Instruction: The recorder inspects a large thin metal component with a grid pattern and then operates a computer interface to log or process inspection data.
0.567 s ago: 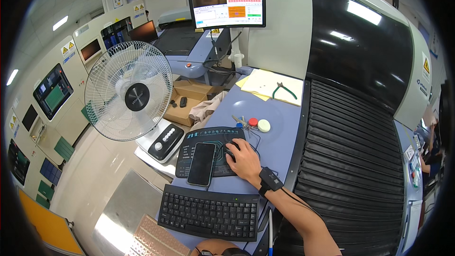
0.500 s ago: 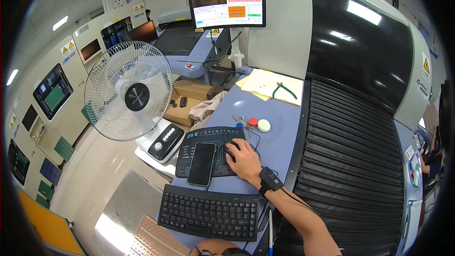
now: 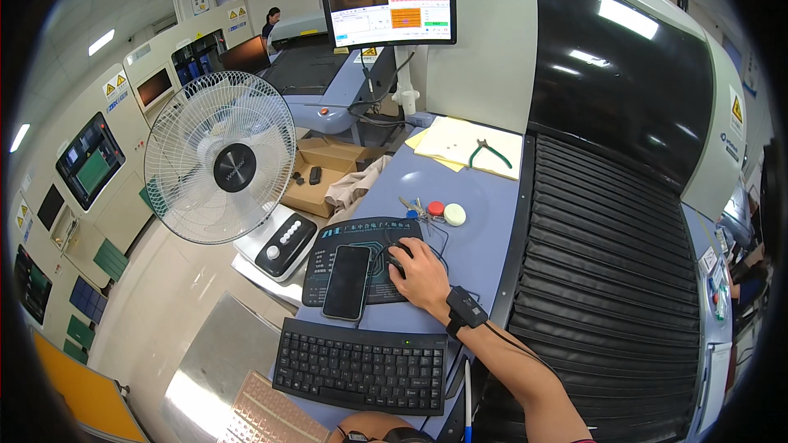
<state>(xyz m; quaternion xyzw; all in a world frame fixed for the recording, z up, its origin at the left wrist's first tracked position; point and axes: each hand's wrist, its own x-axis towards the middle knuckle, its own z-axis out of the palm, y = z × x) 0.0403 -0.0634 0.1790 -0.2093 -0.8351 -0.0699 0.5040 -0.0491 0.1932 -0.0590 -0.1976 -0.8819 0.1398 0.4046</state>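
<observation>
The right hand is holding a black mouse, its fingers curving narrowly over it. The mouse is sitting on the right part of the dark mouse pad, beside the phone. The left hand is not showing, so one cannot tell its fingers. For good control, a loose palm and small, slow movements are probably helping, while the eyes are following the lit monitor. The phone is taking up some sliding space.

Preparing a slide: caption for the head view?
Right hand on a black mouse, phone to its left, keyboard lower in frame.
</observation>
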